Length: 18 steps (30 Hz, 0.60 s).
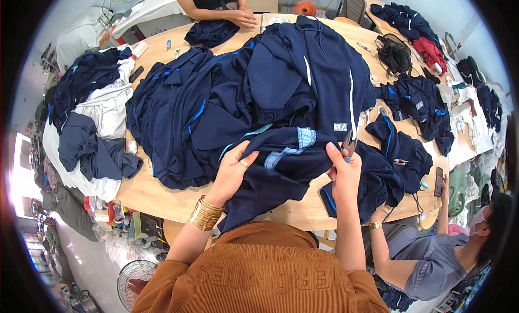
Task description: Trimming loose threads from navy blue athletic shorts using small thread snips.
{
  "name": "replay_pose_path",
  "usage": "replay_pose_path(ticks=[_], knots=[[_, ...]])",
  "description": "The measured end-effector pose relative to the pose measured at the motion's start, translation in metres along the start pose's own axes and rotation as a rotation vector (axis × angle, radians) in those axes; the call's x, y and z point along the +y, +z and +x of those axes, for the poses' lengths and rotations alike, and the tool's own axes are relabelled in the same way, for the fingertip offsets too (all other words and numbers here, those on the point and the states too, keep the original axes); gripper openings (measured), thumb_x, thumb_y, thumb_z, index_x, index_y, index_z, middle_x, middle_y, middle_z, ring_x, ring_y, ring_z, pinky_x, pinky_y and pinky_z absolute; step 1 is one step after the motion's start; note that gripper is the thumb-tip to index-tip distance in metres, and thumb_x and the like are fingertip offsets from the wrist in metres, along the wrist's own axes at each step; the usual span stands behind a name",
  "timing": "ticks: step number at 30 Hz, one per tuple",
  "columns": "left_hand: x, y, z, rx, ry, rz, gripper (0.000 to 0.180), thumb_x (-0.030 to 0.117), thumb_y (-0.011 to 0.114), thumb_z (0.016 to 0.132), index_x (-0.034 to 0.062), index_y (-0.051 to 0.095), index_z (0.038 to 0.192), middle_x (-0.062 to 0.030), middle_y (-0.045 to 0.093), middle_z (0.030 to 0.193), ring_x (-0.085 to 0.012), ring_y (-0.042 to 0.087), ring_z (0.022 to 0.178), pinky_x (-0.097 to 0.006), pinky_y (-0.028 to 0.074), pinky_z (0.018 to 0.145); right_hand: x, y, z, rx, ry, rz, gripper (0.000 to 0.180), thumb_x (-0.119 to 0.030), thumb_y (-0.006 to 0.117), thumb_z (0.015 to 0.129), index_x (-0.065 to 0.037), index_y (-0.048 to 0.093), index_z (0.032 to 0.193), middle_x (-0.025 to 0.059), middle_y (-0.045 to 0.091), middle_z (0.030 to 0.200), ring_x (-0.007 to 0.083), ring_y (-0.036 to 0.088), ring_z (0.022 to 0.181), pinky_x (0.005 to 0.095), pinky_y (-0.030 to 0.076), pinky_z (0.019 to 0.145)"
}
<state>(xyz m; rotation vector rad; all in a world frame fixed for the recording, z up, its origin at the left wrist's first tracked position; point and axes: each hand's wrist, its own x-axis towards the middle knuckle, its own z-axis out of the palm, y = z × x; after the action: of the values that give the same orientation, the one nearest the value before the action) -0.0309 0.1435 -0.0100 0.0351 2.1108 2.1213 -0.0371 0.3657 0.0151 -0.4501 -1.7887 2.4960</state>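
Note:
My left hand (231,171) pinches the edge of a navy garment (275,184) stretched out in front of me. A light blue patterned strip (306,137) shows on its inner side. At the other end my right hand (345,173) grips the same cloth between thumb and fingers. Metal thread snips (351,145) stick up from that right hand, their handle mostly hidden in the palm. Just beyond the cloth lies a large heap of navy garments (216,104), among them a pair of trousers (331,58) with white side piping.
More navy clothes (397,150) lie at the right, with red-handled snips (401,162) on top. White and dark garments (102,110) cover the left edge. A black bag (393,54) rests far right. One co-worker's hands (244,18) are across the table; another person (427,253) sits right, holding a phone (438,182).

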Motion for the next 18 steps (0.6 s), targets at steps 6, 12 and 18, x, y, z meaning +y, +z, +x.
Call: replay_pose_path(ticks=[6,12,18], knots=[[0.012,0.030,-0.013,-0.445,-0.052,0.369,0.047,0.033,0.067,0.079,-0.0022,0.055,0.109,-0.0068,0.063,0.099,-0.0129,0.056,0.089,-0.029,0.044,0.082,0.005,-0.001,0.011,-0.001,0.022,0.126,0.021,-0.017,0.064,0.084,-0.011,0.054,0.066,-0.0048,0.053,0.056,0.0002,0.039,0.040,0.0147,0.024,0.037],[0.004,0.018,-0.009,-0.155,-0.377,-0.311,0.029,0.022,0.063,0.082,-0.0020,0.060,0.098,-0.0039,0.063,0.090,-0.0111,0.059,0.079,-0.025,0.047,0.073,0.034,0.013,-0.006,-0.240,-0.230,-0.190,0.028,-0.005,0.062,0.081,-0.002,0.058,0.109,0.0074,0.063,0.096,0.0115,0.057,0.091,0.0231,0.043,0.076],[-0.003,0.001,-0.003,0.064,-0.279,-0.683,0.018,0.017,0.056,0.088,0.0047,0.058,0.102,-0.0019,0.062,0.099,-0.0116,0.058,0.092,-0.027,0.046,0.082,0.072,-0.002,-0.042,-0.293,-0.588,-0.647,0.013,-0.004,0.069,0.075,-0.003,0.064,0.087,0.0053,0.060,0.074,0.0096,0.054,0.063,0.0220,0.041,0.057]])
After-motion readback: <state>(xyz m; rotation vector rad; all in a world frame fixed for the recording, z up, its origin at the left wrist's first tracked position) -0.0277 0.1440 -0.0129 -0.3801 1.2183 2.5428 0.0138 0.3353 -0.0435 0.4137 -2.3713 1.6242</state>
